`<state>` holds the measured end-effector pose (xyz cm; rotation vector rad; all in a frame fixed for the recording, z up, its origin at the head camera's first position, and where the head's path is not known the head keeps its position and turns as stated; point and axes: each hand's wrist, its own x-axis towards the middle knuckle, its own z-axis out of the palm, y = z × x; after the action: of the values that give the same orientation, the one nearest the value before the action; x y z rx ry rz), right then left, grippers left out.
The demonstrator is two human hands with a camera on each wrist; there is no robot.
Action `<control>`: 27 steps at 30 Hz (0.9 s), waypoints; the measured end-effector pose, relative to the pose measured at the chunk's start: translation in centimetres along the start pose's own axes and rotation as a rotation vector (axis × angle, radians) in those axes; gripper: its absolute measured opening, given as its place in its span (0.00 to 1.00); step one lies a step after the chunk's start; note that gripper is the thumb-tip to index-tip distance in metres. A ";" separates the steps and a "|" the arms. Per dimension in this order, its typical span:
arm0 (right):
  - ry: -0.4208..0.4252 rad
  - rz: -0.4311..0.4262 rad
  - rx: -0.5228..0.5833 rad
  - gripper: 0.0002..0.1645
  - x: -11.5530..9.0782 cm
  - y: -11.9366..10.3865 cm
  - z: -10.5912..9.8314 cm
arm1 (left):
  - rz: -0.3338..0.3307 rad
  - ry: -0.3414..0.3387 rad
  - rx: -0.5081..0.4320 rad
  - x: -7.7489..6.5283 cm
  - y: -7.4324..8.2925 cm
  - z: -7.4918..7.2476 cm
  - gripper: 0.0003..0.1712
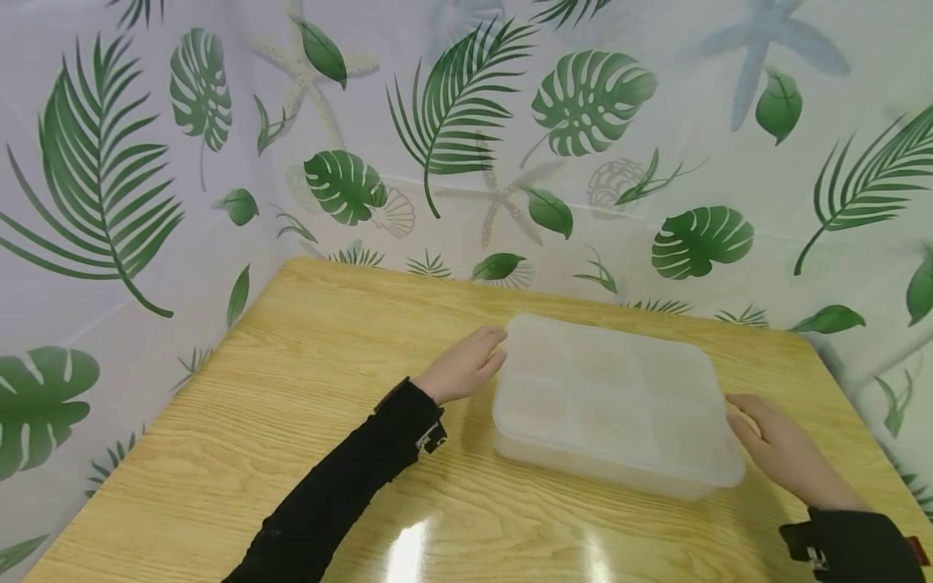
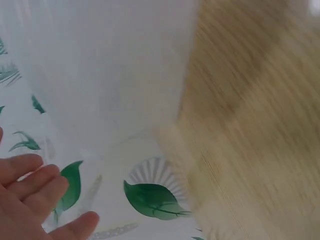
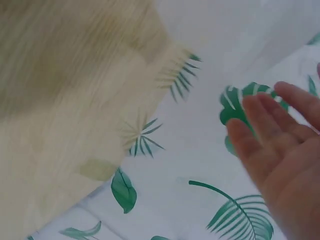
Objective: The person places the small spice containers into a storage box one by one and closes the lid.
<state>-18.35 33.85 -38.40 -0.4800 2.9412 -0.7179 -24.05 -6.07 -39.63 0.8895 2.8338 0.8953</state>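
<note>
Box w/ lid on sits right of centre on table, translucent plastic, rounded corners, divided compartments faintly showing thru lid. Left hand & right hand flank its short ends, fingers straight, touching, no grip yet. Lid looks unopened, so early stage. Table glossy wood-grain; leaf-print sheet behind.

This is looking like a makeshift recording booth rather than a lived-in room: a pale plastic curtain printed with green palm and monstera leaves, starfish and shells is hanging on every visible side, closing off whatever lies behind it. A glossy wood-grain table is standing inside this enclosure, its top reflecting bright overhead light. The curtain is creasing like thin sheeting along its folds.
</note>
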 end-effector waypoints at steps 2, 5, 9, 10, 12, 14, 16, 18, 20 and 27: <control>-0.049 -0.026 -0.023 0.32 1.2 0.4 -0.4 | 0.045 -0.024 0.111 1.3 -0.5 -0.1 0.27; -0.112 -0.034 -0.056 0.36 2.7 1.1 -0.6 | 0.051 -0.076 0.242 2.8 -1.1 0.0 0.28; -0.151 -0.049 -0.064 0.38 4.1 1.9 -0.4 | 0.022 -0.117 0.353 3.6 -1.6 0.7 0.29; -0.151 -0.055 -0.069 0.37 4.4 2.0 -0.3 | 0.018 -0.116 0.377 3.7 -1.7 0.8 0.29; -0.142 -0.075 -0.078 0.35 4.9 2.2 -0.3 | 0.022 -0.107 0.424 3.9 -1.7 1.0 0.29; -0.129 -0.089 -0.087 0.33 5.1 2.4 0.0 | 0.025 -0.101 0.458 3.9 -1.7 1.4 0.28; -0.107 -0.104 -0.097 0.30 5.3 2.6 0.1 | 0.032 -0.093 0.481 4.0 -1.7 1.5 0.28; -0.093 -0.117 -0.116 0.29 5.3 2.6 0.2 | 0.047 -0.075 0.491 4.1 -1.8 1.5 0.28; -0.091 -0.117 -0.134 0.29 5.4 2.6 0.3 | 0.062 -0.063 0.489 4.2 -2.0 1.5 0.28; -0.115 -0.093 -0.183 0.29 5.5 2.2 0.6 | 0.091 -0.010 0.458 4.3 -3.1 2.6 0.28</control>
<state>-24.09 33.75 -39.91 -0.6532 2.9051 -0.4153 -28.68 -4.54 -42.94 1.0614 3.0630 0.2383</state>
